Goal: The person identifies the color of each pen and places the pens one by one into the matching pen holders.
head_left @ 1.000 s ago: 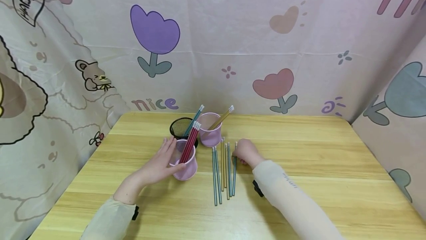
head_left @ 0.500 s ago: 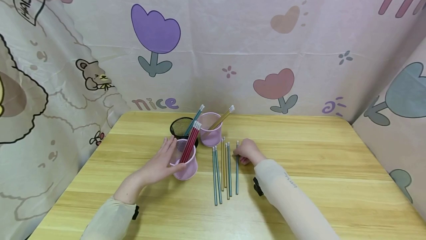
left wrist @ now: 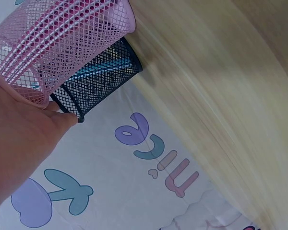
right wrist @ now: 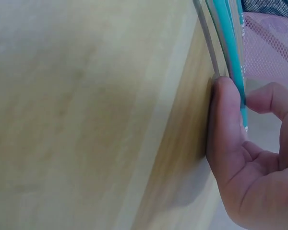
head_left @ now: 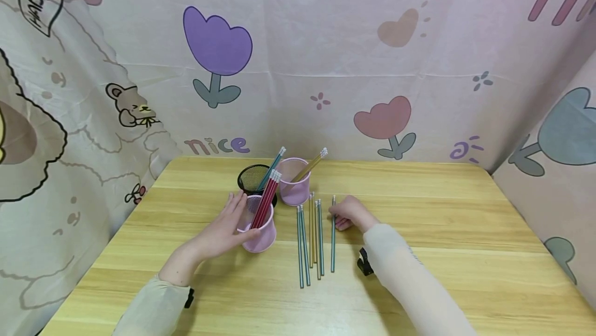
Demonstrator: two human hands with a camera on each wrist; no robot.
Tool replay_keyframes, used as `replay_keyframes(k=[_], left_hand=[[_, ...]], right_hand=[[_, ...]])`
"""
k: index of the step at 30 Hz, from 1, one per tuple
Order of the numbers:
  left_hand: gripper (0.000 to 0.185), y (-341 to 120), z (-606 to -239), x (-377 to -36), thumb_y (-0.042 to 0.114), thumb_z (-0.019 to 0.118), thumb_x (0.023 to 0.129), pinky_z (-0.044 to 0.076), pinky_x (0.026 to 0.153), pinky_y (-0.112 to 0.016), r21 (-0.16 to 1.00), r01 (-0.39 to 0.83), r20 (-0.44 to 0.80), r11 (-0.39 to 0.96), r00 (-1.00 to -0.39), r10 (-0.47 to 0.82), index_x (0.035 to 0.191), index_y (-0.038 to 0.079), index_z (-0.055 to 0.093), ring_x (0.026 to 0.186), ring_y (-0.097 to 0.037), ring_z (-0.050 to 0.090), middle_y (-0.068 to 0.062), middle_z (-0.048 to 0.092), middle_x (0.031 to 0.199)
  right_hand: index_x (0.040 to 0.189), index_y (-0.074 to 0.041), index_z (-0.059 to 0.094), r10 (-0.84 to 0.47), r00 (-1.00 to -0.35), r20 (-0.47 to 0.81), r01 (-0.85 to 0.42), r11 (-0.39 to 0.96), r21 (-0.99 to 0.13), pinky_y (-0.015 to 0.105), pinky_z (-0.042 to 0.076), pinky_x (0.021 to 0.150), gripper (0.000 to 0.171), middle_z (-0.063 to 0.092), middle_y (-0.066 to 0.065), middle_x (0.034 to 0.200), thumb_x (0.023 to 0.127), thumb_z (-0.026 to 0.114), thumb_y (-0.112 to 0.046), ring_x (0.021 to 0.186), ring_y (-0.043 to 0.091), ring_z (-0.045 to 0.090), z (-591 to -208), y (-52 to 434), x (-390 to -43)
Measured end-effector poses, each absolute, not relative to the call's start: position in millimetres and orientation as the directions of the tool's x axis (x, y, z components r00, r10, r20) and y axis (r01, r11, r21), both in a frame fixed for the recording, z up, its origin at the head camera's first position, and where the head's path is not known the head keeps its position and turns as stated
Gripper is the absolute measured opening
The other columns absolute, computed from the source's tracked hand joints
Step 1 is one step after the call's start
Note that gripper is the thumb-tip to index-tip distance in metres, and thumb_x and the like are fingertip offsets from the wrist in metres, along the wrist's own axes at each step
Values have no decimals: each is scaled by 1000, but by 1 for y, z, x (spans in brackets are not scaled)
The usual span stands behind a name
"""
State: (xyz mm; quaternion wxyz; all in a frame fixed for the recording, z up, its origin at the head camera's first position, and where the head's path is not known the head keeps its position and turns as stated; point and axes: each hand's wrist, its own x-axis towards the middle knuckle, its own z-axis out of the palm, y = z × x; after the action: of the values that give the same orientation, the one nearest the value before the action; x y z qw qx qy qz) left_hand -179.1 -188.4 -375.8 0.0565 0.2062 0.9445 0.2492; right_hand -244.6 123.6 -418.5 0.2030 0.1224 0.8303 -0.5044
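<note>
Right hand pinching teal pencil top

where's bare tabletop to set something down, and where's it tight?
Bare: the table right of the right hand out to its right edge, the near strip below the loose pencils, and the left side beyond the left hand. Crowded: the three mesh cups and the pencil row between the hands.
</note>
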Motion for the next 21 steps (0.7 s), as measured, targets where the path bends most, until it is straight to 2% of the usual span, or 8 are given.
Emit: replay_keyframes(k=[6, 11, 15, 21], left_hand=[[94, -188, -376, -179, 51, 55, 89, 13, 112, -61, 487, 364, -1, 794, -909, 417, 146, -9, 12, 141, -49, 1, -25, 4, 155], [94, -188, -376, -179, 51, 55, 88, 13, 112, -61, 490, 362, -3, 793, -909, 417, 146, -9, 12, 141, -48, 0, -26, 4, 155], [94, -188, -376, -179, 51, 55, 88, 12, 112, -61, 493, 361, -3, 792, -909, 417, 146, -9, 12, 141, -48, 0, -26, 4, 155], [94, -189, -376, -179, 52, 54, 88, 12, 112, -62, 493, 360, -4, 792, -909, 416, 146, -8, 11, 141, -48, -1, -25, 3, 155]], right_hand=[[70, 0, 53, -25, -885, -465, 422, 377, -825, 24, 56, 52, 15, 54, 5, 59, 83, 56, -6, 45, 12, 55, -421, 128, -244], [80, 4, 57, -66, -885, -460, 426, 280, -860, 23, 57, 55, 9, 56, 4, 62, 83, 51, -2, 49, 11, 57, -423, 134, -245], [95, 12, 57, -65, -888, -455, 437, 186, -880, 21, 57, 57, 19, 57, 4, 65, 86, 49, -2, 51, 11, 59, -421, 139, -247], [115, 18, 45, -57, -922, -382, 382, 24, -924, 18, 56, 57, 32, 56, 3, 63, 89, 44, -1, 54, 9, 58, -407, 141, -249]])
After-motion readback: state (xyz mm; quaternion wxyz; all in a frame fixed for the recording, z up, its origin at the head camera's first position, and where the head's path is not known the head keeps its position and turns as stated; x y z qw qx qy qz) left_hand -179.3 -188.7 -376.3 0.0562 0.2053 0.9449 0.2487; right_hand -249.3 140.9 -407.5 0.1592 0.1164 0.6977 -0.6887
